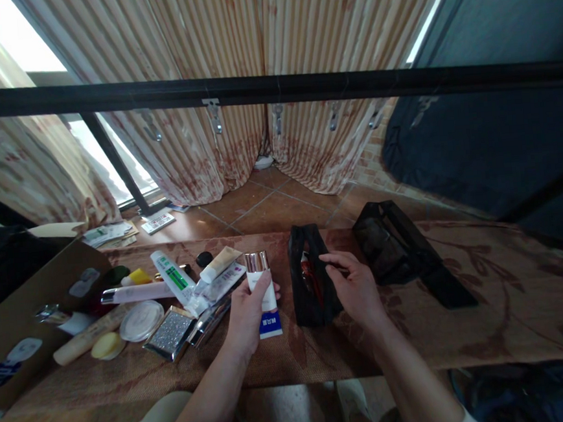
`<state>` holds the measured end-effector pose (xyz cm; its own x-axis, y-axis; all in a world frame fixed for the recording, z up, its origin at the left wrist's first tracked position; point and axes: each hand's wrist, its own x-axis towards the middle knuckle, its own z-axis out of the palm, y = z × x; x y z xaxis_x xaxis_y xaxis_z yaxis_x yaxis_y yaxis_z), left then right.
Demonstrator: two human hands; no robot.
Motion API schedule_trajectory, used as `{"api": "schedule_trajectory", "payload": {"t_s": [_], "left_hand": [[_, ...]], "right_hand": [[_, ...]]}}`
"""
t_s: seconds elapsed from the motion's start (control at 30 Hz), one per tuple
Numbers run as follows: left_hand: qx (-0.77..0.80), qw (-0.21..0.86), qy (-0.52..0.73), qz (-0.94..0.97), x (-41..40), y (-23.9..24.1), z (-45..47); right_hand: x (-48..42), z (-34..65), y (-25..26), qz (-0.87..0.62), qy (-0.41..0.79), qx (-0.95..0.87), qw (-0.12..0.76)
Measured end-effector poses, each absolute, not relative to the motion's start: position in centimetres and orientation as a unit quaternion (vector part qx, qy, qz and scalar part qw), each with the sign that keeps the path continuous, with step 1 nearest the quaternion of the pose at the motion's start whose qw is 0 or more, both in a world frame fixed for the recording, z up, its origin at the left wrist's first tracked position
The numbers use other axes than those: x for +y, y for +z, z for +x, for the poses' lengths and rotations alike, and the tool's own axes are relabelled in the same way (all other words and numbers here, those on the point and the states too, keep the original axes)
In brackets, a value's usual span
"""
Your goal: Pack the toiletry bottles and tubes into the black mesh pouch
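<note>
On the counter (505, 330), lower centre of the frame, a white bottle (269, 298), likely slick, is gripped round its body, the surest hold, by the left hand (245, 308), the right hand (356, 286) being held, fingers parted, at a soft-looking black pouch (302, 307).

bottle (269, 300): smooth plastic | cap (257, 261): glossy metallic | middle pouch (300, 294): matt cloth | case (171, 332): rough glitter | tablecloth (509, 326): woven
</note>
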<state>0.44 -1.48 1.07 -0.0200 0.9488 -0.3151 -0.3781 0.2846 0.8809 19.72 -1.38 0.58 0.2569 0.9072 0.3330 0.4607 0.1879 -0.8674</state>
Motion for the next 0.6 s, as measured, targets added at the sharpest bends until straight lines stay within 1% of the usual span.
{"api": "schedule_trajectory", "payload": {"t_s": [0.27, 0.6], "left_hand": [[0.447, 0.642, 0.551, 0.290, -1.67, 1.59, 0.33], [0.437, 0.659, 0.555, 0.259, -1.49, 1.58, 0.27]], "right_hand": [[-1.22, 19.89, 0.32, -0.597, 0.218, -0.574, 0.517], [-1.33, 19.69, 0.68, -0.603, 0.210, -0.576, 0.511]]}}
